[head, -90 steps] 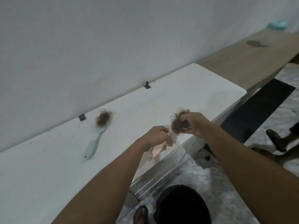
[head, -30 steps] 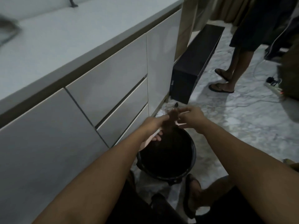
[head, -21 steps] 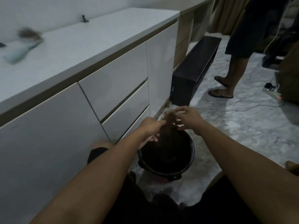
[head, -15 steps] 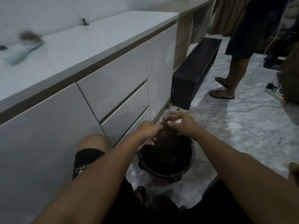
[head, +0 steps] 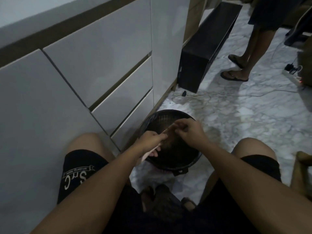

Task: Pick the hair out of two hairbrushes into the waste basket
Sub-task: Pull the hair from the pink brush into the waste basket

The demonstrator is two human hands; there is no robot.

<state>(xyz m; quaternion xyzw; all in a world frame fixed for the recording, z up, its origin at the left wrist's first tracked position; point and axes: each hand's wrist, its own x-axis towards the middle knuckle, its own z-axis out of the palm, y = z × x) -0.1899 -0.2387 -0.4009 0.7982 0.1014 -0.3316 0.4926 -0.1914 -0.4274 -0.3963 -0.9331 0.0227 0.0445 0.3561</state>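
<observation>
I am crouched over a black mesh waste basket (head: 190, 166) on the marble floor between my knees. My left hand (head: 150, 142) grips the handle of a pale pink hairbrush (head: 168, 130), held over the basket's mouth. My right hand (head: 189, 130) pinches brown hair (head: 170, 140) at the brush head, fingers curled. Below the brush the hair blends into the dark inside of the basket. The second brush on the counter is out of view.
White cabinet drawers (head: 104, 68) rise close on the left. A long black box (head: 206, 44) lies on the floor behind the basket. A person's legs in sandals (head: 236, 71) stand at the right, near a power strip (head: 293, 73) and loose cables (head: 202, 96).
I have crouched lower and my view has tipped down, so the counter top and the blue brush left the frame. Both hands stay over the basket, the right one working at the brush head.
</observation>
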